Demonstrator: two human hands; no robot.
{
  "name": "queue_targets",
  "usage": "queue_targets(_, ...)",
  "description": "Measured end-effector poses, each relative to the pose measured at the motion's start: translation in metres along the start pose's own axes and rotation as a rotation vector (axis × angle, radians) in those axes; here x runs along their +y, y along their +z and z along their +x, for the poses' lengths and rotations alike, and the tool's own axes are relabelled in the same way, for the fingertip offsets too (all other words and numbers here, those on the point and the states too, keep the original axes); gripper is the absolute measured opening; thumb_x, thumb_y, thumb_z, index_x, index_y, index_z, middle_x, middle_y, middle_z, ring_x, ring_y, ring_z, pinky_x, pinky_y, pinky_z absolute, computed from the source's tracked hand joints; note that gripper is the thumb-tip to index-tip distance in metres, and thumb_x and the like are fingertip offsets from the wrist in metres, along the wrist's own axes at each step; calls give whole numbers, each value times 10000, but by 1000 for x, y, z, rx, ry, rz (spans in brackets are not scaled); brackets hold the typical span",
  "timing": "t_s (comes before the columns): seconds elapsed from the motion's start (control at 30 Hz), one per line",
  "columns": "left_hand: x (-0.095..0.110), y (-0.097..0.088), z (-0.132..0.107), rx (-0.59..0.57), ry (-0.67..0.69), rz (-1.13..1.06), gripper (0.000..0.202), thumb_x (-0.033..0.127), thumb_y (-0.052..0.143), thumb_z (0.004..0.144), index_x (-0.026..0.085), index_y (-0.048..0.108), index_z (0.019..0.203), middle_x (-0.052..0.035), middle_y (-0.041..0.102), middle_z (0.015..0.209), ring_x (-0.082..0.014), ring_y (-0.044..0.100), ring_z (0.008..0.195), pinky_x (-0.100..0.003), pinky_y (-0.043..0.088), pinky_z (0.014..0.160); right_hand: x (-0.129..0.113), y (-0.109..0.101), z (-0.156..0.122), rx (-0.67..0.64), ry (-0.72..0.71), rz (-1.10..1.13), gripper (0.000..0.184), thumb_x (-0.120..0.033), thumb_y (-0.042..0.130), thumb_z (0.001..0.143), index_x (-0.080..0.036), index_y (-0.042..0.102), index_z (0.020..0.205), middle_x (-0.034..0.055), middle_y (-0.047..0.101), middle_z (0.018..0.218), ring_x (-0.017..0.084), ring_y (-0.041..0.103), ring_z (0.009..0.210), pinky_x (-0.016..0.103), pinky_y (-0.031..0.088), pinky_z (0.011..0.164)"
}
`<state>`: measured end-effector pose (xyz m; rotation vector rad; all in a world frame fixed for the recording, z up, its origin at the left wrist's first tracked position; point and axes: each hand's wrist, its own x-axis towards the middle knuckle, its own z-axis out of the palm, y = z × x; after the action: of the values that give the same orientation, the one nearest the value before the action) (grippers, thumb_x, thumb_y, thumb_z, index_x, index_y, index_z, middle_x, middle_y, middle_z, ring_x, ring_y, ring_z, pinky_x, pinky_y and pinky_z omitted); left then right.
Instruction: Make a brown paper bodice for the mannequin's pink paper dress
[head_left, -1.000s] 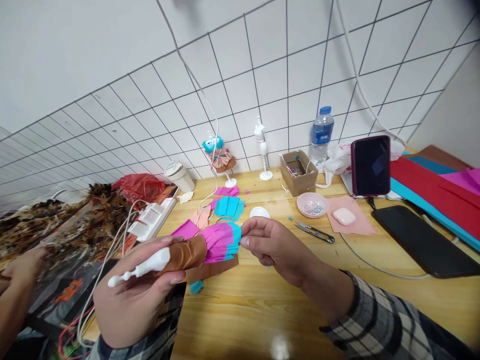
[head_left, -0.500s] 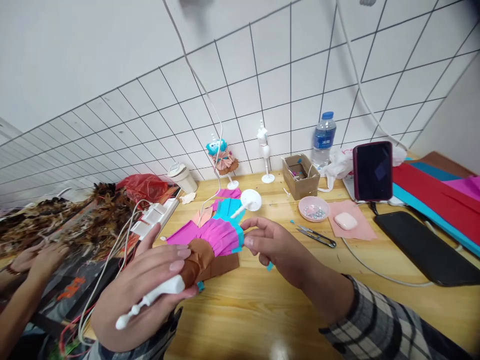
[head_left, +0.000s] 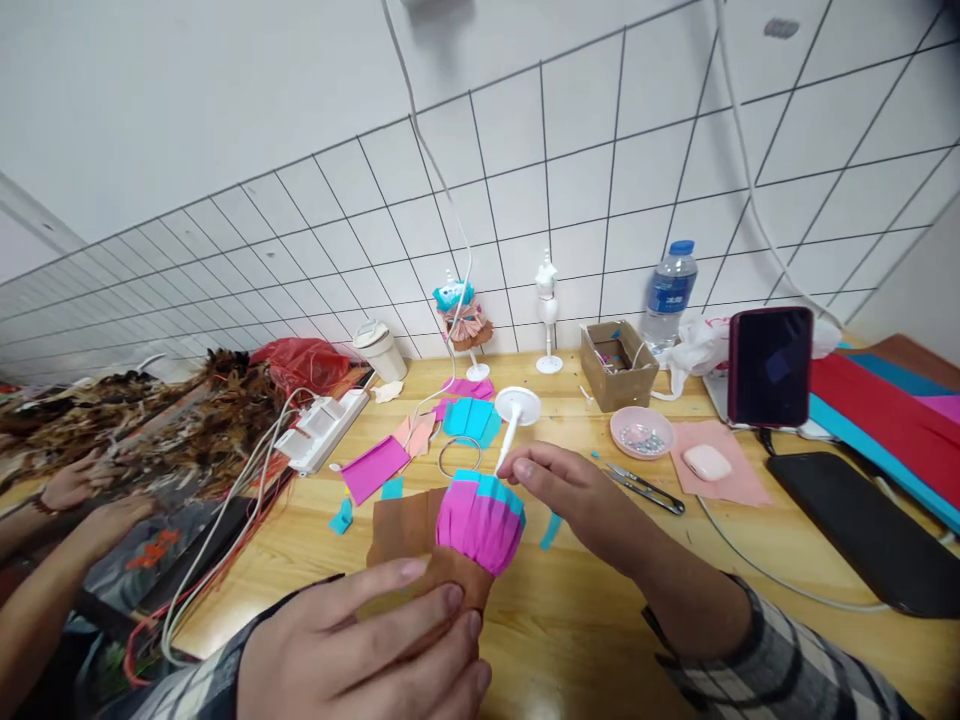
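Observation:
My left hand (head_left: 360,645) is wrapped round a miniature dress form at its brown paper bodice (head_left: 461,575); the upper end is hidden behind my fingers. The form lies tilted, its round white base (head_left: 519,404) pointing away from me. A pleated magenta paper skirt (head_left: 480,525) with a turquoise hem (head_left: 489,487) puffs out round it. My right hand (head_left: 574,490) has its fingertips closed at the white stand rod (head_left: 510,440), just beside the hem. Below the skirt's left side lies a flat brown paper piece (head_left: 401,530).
Thread snips (head_left: 646,490), a pink dish of beads (head_left: 641,433) and a cardboard box (head_left: 619,368) stand right. A dressed form (head_left: 463,320) and a bare form (head_left: 547,310) are by the wall. Paper scraps and a bracelet-like ring (head_left: 459,457) lie centre. Another person's hands (head_left: 105,520) work left.
The dress form has swung more upright in view, with its skirt now pointing away from me. My left hand has moved right and lower. The right fingertips have come to the stand rod.

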<state>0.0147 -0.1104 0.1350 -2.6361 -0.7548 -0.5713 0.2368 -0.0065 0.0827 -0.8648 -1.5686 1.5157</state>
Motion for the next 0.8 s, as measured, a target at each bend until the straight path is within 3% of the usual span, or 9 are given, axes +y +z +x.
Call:
queue_targets(0.1, 2, 13, 2, 44, 142, -52, 336, 168, 421, 989, 307, 726, 999, 97, 761, 1015, -67, 659, 1038, -294, 373, 1160, 2, 0, -1, -100, 26, -122, 383, -511, 463, 901, -179, 597, 765, 10, 561, 793, 157, 505, 781, 281, 387, 697)
queue_targets(0.2, 4, 19, 3, 34, 152, -77, 335, 187, 413, 993, 295, 730, 993, 73, 762, 1002, -77, 659, 1030, -313, 394, 1146, 6, 0, -1, -132, 116, -218, 350, -505, 549, 843, -173, 611, 753, -8, 516, 726, 136, 467, 696, 263, 359, 622)
queue_targets(0.3, 4, 18, 5, 25, 169, -73, 304, 204, 438, 984, 288, 731, 976, 64, 759, 1001, -87, 654, 1042, -321, 389, 1146, 8, 0, -1, -117, 184, -258, 274, -441, 662, 760, -181, 649, 842, -30, 489, 689, 115, 424, 637, 243, 324, 574)
queue_targets(0.47, -2, 12, 10, -68, 262, -46, 208, 223, 536, 938, 277, 719, 1022, 65, 743, 1072, -109, 646, 1069, -345, 357, 1162, 7, -1, 0, -88, 136, -277, 205, -386, 638, 784, -185, 659, 823, -49, 441, 625, 94, 364, 564, 240, 301, 550)
queue_targets(0.67, 6, 15, 8, -32, 130, -124, 319, 164, 436, 967, 313, 714, 1013, 88, 760, 1027, -82, 677, 1012, -291, 381, 1150, 14, 1, 3, -96, 188, -153, 198, -376, 697, 725, -188, 648, 766, -53, 433, 596, 91, 347, 533, 243, 272, 503)
queue_targets(0.8, 0, 4, 5, -55, 3, -227, 319, 182, 440, 969, 358, 674, 1095, 104, 771, 978, -90, 702, 963, -307, 388, 1141, 9, -8, 5, -84, 126, -154, 242, -415, 658, 778, -197, 686, 878, -34, 507, 626, 99, 386, 528, 246, 299, 499)
